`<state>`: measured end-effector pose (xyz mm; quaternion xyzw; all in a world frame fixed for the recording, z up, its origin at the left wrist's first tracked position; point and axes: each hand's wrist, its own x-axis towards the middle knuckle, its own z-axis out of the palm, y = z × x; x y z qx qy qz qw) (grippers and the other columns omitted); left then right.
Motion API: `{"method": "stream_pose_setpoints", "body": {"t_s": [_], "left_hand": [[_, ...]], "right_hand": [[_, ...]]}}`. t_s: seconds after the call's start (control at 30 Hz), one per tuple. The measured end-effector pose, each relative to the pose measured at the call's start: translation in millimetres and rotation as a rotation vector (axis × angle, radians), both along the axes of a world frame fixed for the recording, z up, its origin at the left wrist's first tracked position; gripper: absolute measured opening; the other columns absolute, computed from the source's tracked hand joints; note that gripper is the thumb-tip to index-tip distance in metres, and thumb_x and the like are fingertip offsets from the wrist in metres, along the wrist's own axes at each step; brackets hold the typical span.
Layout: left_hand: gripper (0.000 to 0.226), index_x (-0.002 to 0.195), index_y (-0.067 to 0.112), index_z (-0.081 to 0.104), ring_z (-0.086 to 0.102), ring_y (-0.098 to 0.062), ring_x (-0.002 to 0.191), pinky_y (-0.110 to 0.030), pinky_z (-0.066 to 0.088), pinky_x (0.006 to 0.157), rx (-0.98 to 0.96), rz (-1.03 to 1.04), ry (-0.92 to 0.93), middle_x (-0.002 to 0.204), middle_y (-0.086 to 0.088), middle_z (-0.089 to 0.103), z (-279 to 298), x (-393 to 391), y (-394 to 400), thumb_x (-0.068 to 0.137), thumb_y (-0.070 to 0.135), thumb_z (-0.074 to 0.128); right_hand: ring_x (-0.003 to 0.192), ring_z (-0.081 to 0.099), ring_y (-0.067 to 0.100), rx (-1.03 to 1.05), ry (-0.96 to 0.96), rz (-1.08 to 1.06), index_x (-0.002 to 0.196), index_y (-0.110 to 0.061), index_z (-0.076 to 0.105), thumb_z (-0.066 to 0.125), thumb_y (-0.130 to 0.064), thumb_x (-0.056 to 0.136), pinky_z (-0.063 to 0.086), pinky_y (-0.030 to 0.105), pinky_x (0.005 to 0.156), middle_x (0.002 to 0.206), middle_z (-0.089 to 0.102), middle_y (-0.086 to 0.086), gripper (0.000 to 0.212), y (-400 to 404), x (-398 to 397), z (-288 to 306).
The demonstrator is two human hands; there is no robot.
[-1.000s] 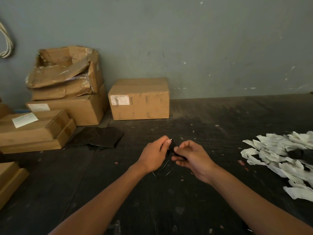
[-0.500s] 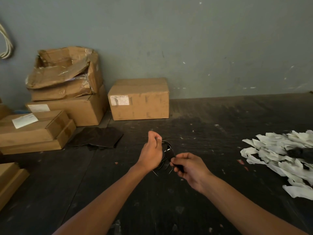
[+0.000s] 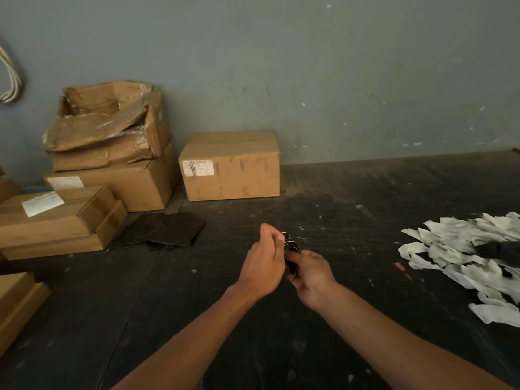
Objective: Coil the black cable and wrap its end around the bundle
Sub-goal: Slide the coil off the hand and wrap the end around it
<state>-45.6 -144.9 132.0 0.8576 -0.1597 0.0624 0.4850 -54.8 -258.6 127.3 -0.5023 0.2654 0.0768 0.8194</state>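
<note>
Above dark table (image 3: pixel 365 319), both hands' fingers (image 3: pixel 292 256) apparently pinch the black cable (image 3: pixel 290 264).

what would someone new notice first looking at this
Two bare hands meet at centre over a dark table: the left hand and right hand both grip a small black cable bundle. White paper scraps lie heaped at the right edge, and cardboard boxes stand stacked against the grey wall at left.

Head-worn camera looks forward and down, close over the dark table (image 3: pixel 365 277).
</note>
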Motion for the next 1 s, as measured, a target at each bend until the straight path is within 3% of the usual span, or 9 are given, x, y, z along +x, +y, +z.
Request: {"method": "stream_pose_setpoints", "body": {"t_s": [0.07,0.2,0.27,0.4,0.5,0.7,0.87,1.0], "left_hand": [[0.004,0.105,0.019,0.038,0.054,-0.006,0.058,-0.025,0.049,0.052,-0.03,0.014,-0.007,0.079,-0.001,0.057,0.4,-2.1,-0.3,0.104,0.023,0.037],[0.006,0.104,0.02,0.034,0.053,-0.009,0.063,-0.04,0.051,0.059,-0.102,0.046,0.0,0.079,-0.002,0.055,0.1,-0.7,0.9,0.103,0.021,0.04],[0.009,0.107,0.021,0.031,0.053,-0.008,0.067,-0.036,0.05,0.062,-0.138,0.056,0.036,0.08,-0.002,0.055,1.3,-1.1,1.2,0.104,0.021,0.04],[0.016,0.119,0.025,0.031,0.058,-0.005,0.083,-0.028,0.052,0.072,-0.198,0.043,0.204,0.09,0.005,0.057,0.7,-2.9,1.9,0.105,0.026,0.038],[0.012,0.104,0.022,0.048,0.056,-0.012,0.075,-0.045,0.053,0.072,-0.152,0.057,0.211,0.083,0.001,0.057,-4.0,-1.6,4.0,0.104,0.03,0.039],[0.012,0.094,0.016,0.049,0.042,-0.002,0.051,-0.024,0.037,0.05,-0.24,0.06,0.18,0.069,0.005,0.052,-10.3,-5.4,3.4,0.103,0.021,0.042],[0.011,0.097,0.017,0.051,0.044,0.0,0.05,-0.019,0.037,0.047,-0.231,0.052,0.194,0.076,-0.003,0.058,-15.7,-5.0,5.9,0.103,0.02,0.043],[0.011,0.103,0.016,0.053,0.047,-0.001,0.054,-0.018,0.038,0.049,-0.224,0.046,0.197,0.086,-0.009,0.064,-16.5,-3.0,4.3,0.103,0.021,0.044]], "right_hand": [[0.097,0.069,0.029,0.064,-0.041,0.008,0.121,-0.014,0.054,0.07,-0.003,0.083,0.056,0.041,0.09,0.108,0.07,0.017,0.043,-2.2,-0.3,3.1],[0.09,0.067,0.023,0.194,-0.106,0.045,0.128,-0.017,0.049,0.065,0.001,0.085,0.049,0.032,0.069,0.109,0.07,0.016,0.049,-7.7,-2.6,8.4],[0.086,0.066,0.02,0.216,-0.116,0.061,0.131,-0.019,0.048,0.063,0.002,0.087,0.045,0.03,0.066,0.106,0.07,0.012,0.051,-8.4,-5.1,9.8],[0.103,0.065,0.025,0.172,-0.142,0.092,0.134,-0.021,0.045,0.06,0.003,0.088,0.05,0.036,0.087,0.117,0.067,0.014,0.054,-11.6,-8.4,7.3],[0.105,0.065,0.027,0.004,-0.18,0.143,0.132,-0.021,0.042,0.061,0.004,0.087,0.047,0.044,0.101,0.111,0.069,0.013,0.055,-13.1,-11.9,7.9],[0.091,0.065,0.02,-0.339,-0.223,0.229,0.124,-0.026,0.04,0.068,-0.008,0.086,0.044,0.031,0.071,0.097,0.074,0.009,0.051,-14.5,-15.2,12.8],[0.085,0.062,0.016,-0.416,-0.317,0.319,0.114,-0.018,0.053,0.066,-0.007,0.088,0.046,0.029,0.071,0.097,0.074,0.011,0.031,-21.9,-23.1,18.8],[0.091,0.065,0.018,-0.318,-0.365,0.308,0.107,-0.011,0.067,0.064,0.001,0.086,0.05,0.026,0.074,0.101,0.073,0.011,0.024,-25.5,-24.3,18.3]]}}
